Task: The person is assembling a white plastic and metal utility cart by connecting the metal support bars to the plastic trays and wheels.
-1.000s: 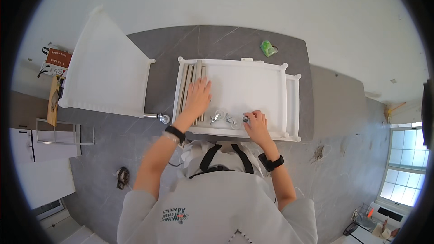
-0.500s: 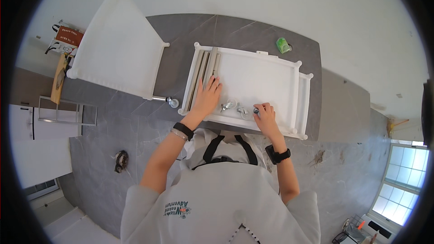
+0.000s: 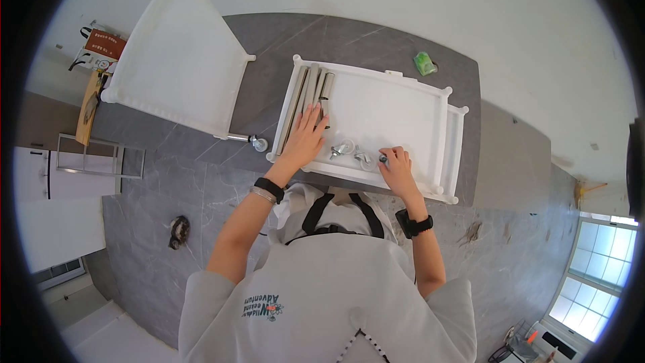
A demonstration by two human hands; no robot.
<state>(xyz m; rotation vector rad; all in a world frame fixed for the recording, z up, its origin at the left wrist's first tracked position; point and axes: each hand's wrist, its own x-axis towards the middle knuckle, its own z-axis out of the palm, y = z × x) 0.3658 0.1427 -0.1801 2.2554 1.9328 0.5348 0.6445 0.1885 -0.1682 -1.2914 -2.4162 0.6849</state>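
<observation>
A white plastic shelf tray (image 3: 386,104) with raised rims rests on the grey table. Several grey metal tubes (image 3: 310,86) lie side by side along its left end. My left hand (image 3: 306,140) is spread over these tubes, fingers stretched out and touching them. Near the tray's front rim, my right hand (image 3: 399,173) has its fingers closed on a small caster wheel (image 3: 383,158), mostly hidden by the fingers. Two more casters lie between my hands: one caster (image 3: 344,148) nearer the tubes, the other caster (image 3: 363,160) nearer my right hand.
Another white shelf tray (image 3: 185,60) stands at the left, with a tube and caster (image 3: 259,143) sticking out at its near corner. A green packet (image 3: 424,63) lies behind the tray on the grey table (image 3: 322,33). A metal frame (image 3: 101,161) is at far left.
The rightmost tube has shifted and now lies slightly apart at its far end, showing a black band. My left hand stays on the tubes; my right hand is still at the caster.
</observation>
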